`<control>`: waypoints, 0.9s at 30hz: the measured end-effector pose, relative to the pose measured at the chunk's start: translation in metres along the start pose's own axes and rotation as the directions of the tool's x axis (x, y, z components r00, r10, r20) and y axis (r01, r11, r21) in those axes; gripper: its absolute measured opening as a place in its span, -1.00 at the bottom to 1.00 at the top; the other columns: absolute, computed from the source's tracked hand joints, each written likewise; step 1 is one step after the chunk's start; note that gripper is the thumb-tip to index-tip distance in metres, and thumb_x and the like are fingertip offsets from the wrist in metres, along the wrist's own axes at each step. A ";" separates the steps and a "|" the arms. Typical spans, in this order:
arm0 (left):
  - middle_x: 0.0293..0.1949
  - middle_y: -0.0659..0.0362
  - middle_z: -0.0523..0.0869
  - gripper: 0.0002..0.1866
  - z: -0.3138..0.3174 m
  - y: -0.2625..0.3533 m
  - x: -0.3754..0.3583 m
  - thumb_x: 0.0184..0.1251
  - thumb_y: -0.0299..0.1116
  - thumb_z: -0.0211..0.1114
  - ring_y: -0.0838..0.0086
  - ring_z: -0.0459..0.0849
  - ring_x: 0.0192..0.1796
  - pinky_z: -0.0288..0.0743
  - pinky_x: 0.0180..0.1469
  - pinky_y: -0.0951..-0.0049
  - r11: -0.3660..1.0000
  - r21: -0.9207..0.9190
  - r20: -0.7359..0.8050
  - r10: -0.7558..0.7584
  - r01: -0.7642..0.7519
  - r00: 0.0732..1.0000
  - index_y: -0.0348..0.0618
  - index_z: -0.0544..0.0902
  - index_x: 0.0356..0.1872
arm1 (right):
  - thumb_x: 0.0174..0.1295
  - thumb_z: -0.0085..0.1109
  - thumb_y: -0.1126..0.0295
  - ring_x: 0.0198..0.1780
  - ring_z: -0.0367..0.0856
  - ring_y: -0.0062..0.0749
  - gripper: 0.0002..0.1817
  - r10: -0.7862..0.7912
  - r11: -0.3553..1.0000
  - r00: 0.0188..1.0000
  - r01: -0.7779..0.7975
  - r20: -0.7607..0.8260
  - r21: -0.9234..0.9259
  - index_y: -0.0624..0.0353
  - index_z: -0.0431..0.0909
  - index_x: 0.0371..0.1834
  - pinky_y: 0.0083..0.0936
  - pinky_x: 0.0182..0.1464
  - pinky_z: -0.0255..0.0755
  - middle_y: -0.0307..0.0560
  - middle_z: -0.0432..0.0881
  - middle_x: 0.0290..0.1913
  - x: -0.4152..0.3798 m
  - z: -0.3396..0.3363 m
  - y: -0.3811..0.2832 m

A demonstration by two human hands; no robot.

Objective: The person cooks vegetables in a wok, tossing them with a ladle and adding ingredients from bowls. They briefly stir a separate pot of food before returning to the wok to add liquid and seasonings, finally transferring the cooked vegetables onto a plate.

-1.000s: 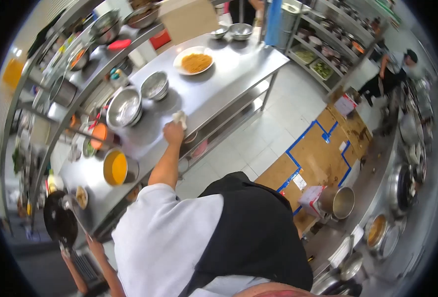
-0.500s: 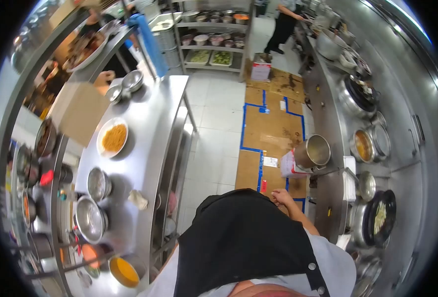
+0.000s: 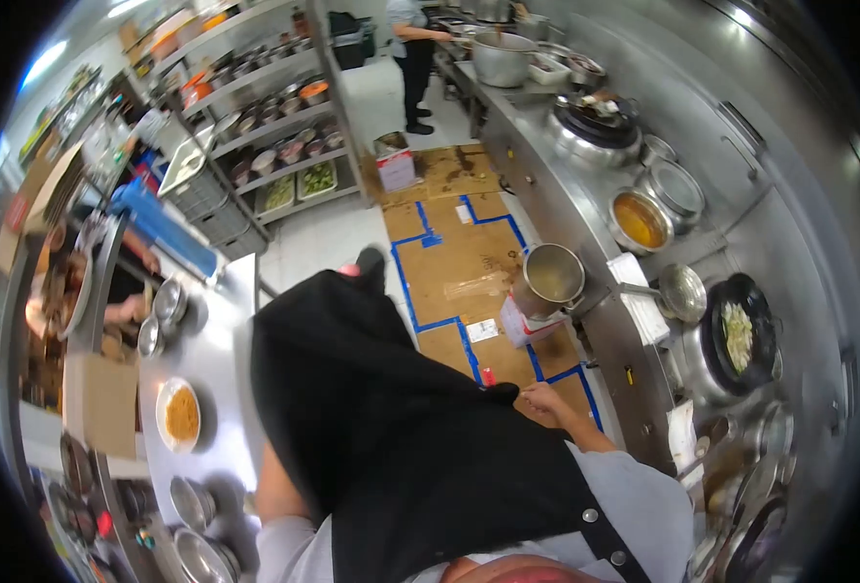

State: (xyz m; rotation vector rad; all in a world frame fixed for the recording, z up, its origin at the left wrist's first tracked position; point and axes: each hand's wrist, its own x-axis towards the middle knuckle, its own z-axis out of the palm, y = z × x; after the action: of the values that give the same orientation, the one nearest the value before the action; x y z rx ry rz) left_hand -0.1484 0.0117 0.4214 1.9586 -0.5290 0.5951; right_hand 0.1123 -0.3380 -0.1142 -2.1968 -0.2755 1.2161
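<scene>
My left hand (image 3: pixel 349 269) shows only as a small patch of fingers at the far edge of the black apron (image 3: pixel 381 418), pinching its raised cloth; the rest of the hand is behind the fabric. My right hand (image 3: pixel 543 398) is curled closed beside the apron's right edge, above the taped cardboard (image 3: pixel 464 257) on the floor, with nothing visible in it. Ahead of that hand stands a tall metal pot (image 3: pixel 553 276) on a white and red box (image 3: pixel 515 324).
A steel table (image 3: pixel 218 374) on the left bears a plate of orange food (image 3: pixel 181 415) and metal bowls. Along the right runs a steel counter (image 3: pixel 585 228) with pots and a black wok (image 3: pixel 741 335). Another person (image 3: pixel 412 58) stands at its far end; storage shelves (image 3: pixel 284 126) stand ahead.
The view has turned right. The apron's left part has lifted and spread forward, and fingers now show at its edge. My right hand stays curled near the apron.
</scene>
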 end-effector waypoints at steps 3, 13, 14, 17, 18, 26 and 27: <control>0.02 -0.20 0.79 -0.66 0.034 0.017 0.074 0.37 -0.27 0.30 -0.16 0.76 0.14 0.63 0.19 -0.05 0.911 -0.295 0.225 0.358 -0.287 0.906 -0.13 0.75 0.10 | 0.41 0.28 0.26 -0.50 0.64 -0.34 -0.74 -0.024 1.000 0.999 0.024 -0.023 0.017 0.26 0.77 -0.26 -0.30 -0.48 0.53 -0.07 0.74 -0.37 0.001 -0.017 0.024; 0.05 -0.19 0.79 -0.64 0.179 -0.020 0.201 0.36 -0.23 0.32 -0.15 0.76 0.16 0.63 0.21 -0.04 0.584 -0.755 0.270 0.692 -0.300 0.670 -0.13 0.75 0.10 | 0.39 0.27 0.24 -0.40 0.68 -0.24 -0.72 0.441 0.874 0.885 -0.386 -0.149 0.295 0.25 0.78 -0.24 -0.25 -0.36 0.57 -0.03 0.77 -0.32 -0.140 -0.034 0.236; 0.05 -0.19 0.79 -0.64 0.187 -0.023 0.208 0.36 -0.23 0.33 -0.15 0.76 0.16 0.63 0.21 -0.04 0.570 -0.768 0.273 0.703 -0.291 0.656 -0.13 0.75 0.10 | 0.39 0.27 0.24 -0.39 0.68 -0.23 -0.72 0.483 0.849 0.863 -0.422 -0.144 0.318 0.25 0.78 -0.24 -0.25 -0.35 0.57 -0.03 0.77 -0.31 -0.156 -0.035 0.245; 0.06 -0.19 0.79 -0.63 0.201 -0.042 0.226 0.36 -0.21 0.33 -0.15 0.76 0.16 0.63 0.21 -0.04 0.531 -0.817 0.305 0.728 -0.224 0.614 -0.13 0.75 0.10 | 0.39 0.26 0.23 -0.36 0.69 -0.20 -0.72 0.586 0.758 0.796 -0.474 -0.149 0.448 0.25 0.79 -0.23 -0.23 -0.31 0.58 -0.02 0.77 -0.29 -0.190 -0.024 0.255; 0.06 -0.19 0.79 -0.63 0.203 -0.049 0.230 0.35 -0.21 0.34 -0.15 0.76 0.16 0.63 0.22 -0.04 0.522 -0.829 0.320 0.736 -0.199 0.597 -0.13 0.75 0.10 | 0.38 0.26 0.23 -0.35 0.70 -0.19 -0.72 0.592 0.744 0.789 -0.456 -0.165 0.488 0.25 0.79 -0.23 -0.23 -0.30 0.58 -0.01 0.78 -0.29 -0.189 -0.021 0.251; 0.09 -0.18 0.79 -0.61 0.172 -0.093 0.271 0.34 -0.18 0.36 -0.14 0.75 0.18 0.63 0.23 -0.03 0.399 -0.913 0.313 0.819 -0.085 0.482 -0.13 0.75 0.11 | 0.37 0.25 0.21 -0.26 0.73 -0.11 -0.70 0.528 0.696 0.774 -0.159 -0.349 0.700 0.25 0.80 -0.22 -0.19 -0.21 0.61 0.02 0.79 -0.24 -0.126 -0.006 0.172; 0.09 -0.18 0.78 -0.61 0.167 -0.098 0.275 0.34 -0.18 0.36 -0.14 0.75 0.18 0.63 0.23 -0.03 0.375 -0.924 0.297 0.832 -0.079 0.469 -0.13 0.75 0.11 | 0.37 0.25 0.21 -0.25 0.73 -0.10 -0.70 0.532 0.689 0.764 -0.141 -0.364 0.711 0.25 0.80 -0.21 -0.19 -0.19 0.61 0.02 0.80 -0.24 -0.123 -0.003 0.160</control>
State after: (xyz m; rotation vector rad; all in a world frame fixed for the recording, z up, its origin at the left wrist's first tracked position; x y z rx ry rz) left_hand 0.1556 -0.1276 0.4560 0.9113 -1.7086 -0.2290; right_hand 0.0293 -0.5219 -0.1223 -1.8710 0.7589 0.6304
